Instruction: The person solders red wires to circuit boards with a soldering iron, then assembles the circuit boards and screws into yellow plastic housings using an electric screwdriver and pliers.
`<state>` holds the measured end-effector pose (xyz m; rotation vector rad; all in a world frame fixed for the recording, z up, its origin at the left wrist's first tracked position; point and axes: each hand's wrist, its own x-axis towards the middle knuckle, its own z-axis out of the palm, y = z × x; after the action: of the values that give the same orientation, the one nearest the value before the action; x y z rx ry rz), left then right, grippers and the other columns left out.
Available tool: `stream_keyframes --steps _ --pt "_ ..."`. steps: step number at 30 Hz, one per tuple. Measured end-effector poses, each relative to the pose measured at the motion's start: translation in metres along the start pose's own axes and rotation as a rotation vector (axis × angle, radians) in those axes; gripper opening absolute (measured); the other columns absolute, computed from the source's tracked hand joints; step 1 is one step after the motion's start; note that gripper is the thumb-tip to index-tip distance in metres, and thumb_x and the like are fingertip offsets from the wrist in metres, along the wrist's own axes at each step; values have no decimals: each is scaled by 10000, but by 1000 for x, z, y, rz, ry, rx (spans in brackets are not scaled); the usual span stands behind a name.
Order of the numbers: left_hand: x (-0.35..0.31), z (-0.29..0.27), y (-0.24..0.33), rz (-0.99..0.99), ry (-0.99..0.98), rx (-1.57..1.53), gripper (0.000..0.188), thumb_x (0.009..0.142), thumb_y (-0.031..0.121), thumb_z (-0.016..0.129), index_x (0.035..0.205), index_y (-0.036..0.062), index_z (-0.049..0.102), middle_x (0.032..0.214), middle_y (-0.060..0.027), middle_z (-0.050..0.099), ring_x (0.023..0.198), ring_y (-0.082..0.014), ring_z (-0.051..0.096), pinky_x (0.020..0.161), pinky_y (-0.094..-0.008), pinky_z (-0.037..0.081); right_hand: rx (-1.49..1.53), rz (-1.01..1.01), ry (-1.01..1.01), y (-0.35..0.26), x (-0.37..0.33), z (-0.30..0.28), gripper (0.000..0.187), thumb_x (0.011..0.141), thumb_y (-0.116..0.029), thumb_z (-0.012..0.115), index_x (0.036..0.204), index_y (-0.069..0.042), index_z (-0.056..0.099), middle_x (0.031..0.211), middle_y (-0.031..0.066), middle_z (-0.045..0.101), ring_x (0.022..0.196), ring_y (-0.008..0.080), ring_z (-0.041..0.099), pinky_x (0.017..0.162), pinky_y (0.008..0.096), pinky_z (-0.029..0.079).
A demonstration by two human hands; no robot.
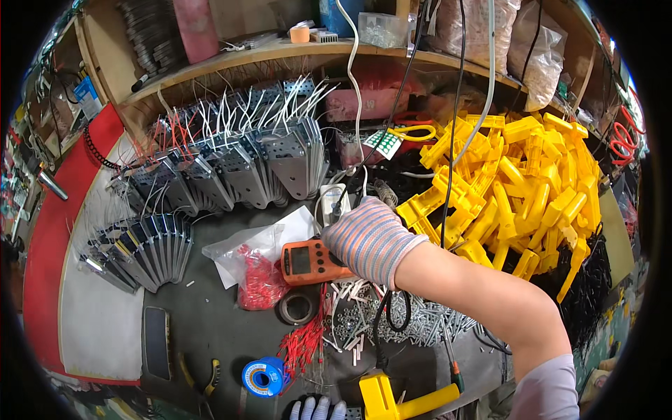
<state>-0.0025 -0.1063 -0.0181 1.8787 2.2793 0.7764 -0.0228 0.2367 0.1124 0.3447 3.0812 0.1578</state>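
Note:
My right hand (371, 241), in a striped knit glove, reaches across the bench over the right end of an orange handheld device (313, 262) with a small screen and buttons. Its fingers curl in, and what they grip, if anything, is hidden. Just beyond them stands a white socket block (334, 203) with a black plug in it. At the lower edge only the gloved fingers of my left hand (318, 409) show, stretched out and slightly apart. Right beside them lies a yellow plastic piece (379, 396) with a handle-like arm, next to a small perforated metal part (353, 414).
Yellow plastic parts (518, 189) are heaped at the right. Metal brackets with wires (245, 164) stand in rows at the left. Loose screws (420, 318), red wires (302, 346), black tape (297, 308), a blue spool (263, 379) and pliers (203, 378) lie nearer. Cables hang down in front.

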Motion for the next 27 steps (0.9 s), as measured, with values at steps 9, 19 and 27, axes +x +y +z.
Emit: stream_keyframes --steps 9,19,27 --pt "13 -21 5 -24 -116 -17 518 862 295 563 1308 35 524 1240 -216 531 1192 -410 469 1071 -544 318 -5 29 -97 -3 14 -5 188 784 -145 649 956 -81 689 782 96 704 796 274 704 725 405 503" --pt "35 -35 -18 -51 -397 -159 505 727 300 721 1184 116 610 1090 -116 582 1026 -317 529 881 -474 407 -66 146 654 14 -129 -78 146 834 -157 629 939 -68 675 803 129 671 769 306 660 684 375 503" --pt "13 -1 -40 384 95 78 276 713 245 713 972 192 634 971 -61 525 909 -299 509 874 -520 412 234 944 469 31 -365 14 171 835 -138 673 990 -67 670 845 157 666 797 316 669 700 345 505"
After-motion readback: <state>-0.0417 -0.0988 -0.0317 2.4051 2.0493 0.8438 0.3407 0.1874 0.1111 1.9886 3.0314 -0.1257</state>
